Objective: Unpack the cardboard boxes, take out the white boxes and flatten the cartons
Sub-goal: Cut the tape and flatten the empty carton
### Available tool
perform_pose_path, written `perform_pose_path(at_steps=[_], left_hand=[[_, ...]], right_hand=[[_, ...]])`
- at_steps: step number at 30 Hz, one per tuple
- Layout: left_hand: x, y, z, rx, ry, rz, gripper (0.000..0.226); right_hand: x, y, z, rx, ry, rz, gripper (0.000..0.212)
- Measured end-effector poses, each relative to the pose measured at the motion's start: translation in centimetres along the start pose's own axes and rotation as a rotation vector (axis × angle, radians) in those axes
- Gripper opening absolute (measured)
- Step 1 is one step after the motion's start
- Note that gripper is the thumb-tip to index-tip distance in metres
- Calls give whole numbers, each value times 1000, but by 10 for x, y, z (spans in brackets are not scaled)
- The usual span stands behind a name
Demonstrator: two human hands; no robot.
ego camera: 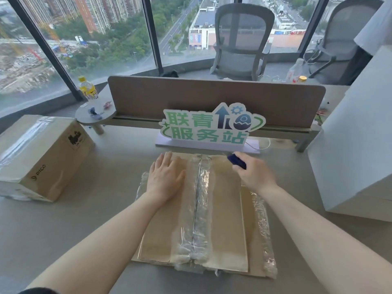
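A flattened brown carton [224, 219] lies on the desk in front of me, with clear tape running down its middle seam and along its right edge. My left hand [165, 179] presses flat on its far left part, fingers straight. My right hand [252, 172] hovers over the carton's far right corner and grips a dark blue cutter [236, 161]. A sealed cardboard box [40, 155], taped on top, stands at the left of the desk. Large white boxes [356, 149] are stacked at the right.
A green and white sign [210, 126] stands on a base just behind the carton, in front of a brown desk divider [212, 96]. A yellow bottle [88, 88] sits at the back left. Two office chairs stand beyond the divider by the windows.
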State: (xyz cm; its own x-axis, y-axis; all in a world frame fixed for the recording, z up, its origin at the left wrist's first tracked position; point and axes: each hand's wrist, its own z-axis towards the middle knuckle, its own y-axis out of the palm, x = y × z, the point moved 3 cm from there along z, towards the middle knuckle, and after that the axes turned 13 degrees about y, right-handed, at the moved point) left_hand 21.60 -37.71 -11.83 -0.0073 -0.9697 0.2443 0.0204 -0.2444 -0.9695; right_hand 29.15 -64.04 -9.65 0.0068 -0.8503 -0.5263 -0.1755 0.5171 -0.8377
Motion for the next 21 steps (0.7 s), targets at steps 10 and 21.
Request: perform_pose_path(at_steps=[10, 21], left_hand=[[-23, 23, 39, -48, 6, -135, 69], [-25, 28, 41, -10, 10, -130, 65]], right_hand=[[-102, 22, 65, -200, -318, -650, 45], [-134, 14, 89, -334, -481, -873, 46]])
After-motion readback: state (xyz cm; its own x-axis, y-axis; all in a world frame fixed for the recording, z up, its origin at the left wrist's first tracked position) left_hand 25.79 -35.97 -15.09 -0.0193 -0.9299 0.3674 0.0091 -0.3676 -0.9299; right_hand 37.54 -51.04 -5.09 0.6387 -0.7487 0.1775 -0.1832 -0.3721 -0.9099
